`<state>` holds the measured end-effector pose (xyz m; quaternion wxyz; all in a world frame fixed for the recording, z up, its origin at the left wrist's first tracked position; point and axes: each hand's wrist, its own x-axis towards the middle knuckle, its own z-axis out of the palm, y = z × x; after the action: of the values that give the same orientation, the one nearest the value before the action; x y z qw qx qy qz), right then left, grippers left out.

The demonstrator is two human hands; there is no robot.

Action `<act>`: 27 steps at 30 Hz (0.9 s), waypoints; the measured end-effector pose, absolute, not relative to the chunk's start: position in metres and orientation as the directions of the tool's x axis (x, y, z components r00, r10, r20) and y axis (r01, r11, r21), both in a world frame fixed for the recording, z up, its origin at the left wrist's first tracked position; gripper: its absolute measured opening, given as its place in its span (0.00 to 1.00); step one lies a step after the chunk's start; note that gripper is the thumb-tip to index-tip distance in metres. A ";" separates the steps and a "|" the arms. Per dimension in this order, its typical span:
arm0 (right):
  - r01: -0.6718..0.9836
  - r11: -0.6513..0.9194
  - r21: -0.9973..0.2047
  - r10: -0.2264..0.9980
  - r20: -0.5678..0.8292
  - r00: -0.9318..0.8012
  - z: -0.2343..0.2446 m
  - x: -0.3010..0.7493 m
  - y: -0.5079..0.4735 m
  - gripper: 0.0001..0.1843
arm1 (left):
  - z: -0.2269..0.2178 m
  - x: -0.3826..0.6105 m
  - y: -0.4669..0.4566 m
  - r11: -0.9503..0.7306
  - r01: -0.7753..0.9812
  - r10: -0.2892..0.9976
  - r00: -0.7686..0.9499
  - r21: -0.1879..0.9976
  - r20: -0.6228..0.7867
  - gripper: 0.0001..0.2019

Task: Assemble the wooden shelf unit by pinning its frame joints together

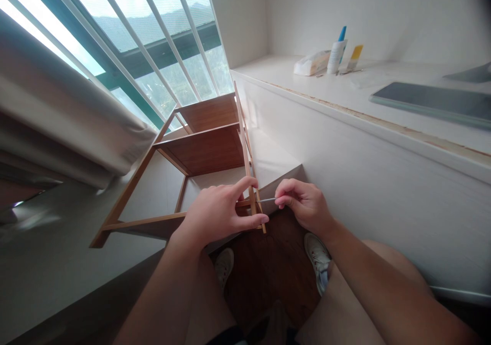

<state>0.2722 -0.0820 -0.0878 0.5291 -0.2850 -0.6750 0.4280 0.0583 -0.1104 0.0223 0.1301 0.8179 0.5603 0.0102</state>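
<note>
A brown wooden shelf rack (203, 153) with slim legs leans tilted between the window and the white cabinet side. My left hand (218, 209) grips one of its legs near the lower end, thumb on the near side and index finger over the far side. The other fingers are partly hidden behind the frame. My right hand (305, 202) is closed in a pinch on a thin metal rod (266, 200). The rod's left tip meets the leg between my left thumb and index finger; its other end is hidden in my fingers.
On the white counter (284, 71) stand a white bottle with a blue cap (336, 53), a yellow-topped item (356, 56) and a plastic packet (311, 63). A dark flat panel (433, 102) lies further right. A curtain (69, 105) hangs left. My shoes (317, 258) rest on the dark floor.
</note>
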 end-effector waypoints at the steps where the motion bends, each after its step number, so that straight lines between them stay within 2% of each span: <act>1: -0.069 0.455 -0.888 0.845 0.455 -0.281 -0.087 0.272 -0.083 0.05 | 0.022 0.058 -0.111 -0.339 0.914 0.919 0.373 0.223 -0.128 0.30; 11: -0.124 0.338 -0.933 0.890 0.360 -0.279 -0.085 0.270 -0.086 0.06 | 0.022 0.058 -0.110 -0.343 0.914 0.919 0.374 0.216 -0.126 0.30; 22: -0.208 0.281 -0.937 0.880 0.338 -0.334 -0.087 0.273 -0.082 0.05 | 0.023 0.058 -0.110 -0.342 0.912 0.918 0.375 0.226 -0.126 0.30; 27: -0.251 0.272 -0.929 0.906 0.336 -0.259 -0.089 0.277 -0.078 0.07 | 0.024 0.058 -0.110 -0.345 0.910 0.917 0.379 0.232 -0.122 0.30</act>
<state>0.2771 -0.0784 -0.0893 0.5407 -0.2790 -0.5863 0.5348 0.0575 -0.1097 0.0240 0.1312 0.8198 0.5572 0.0149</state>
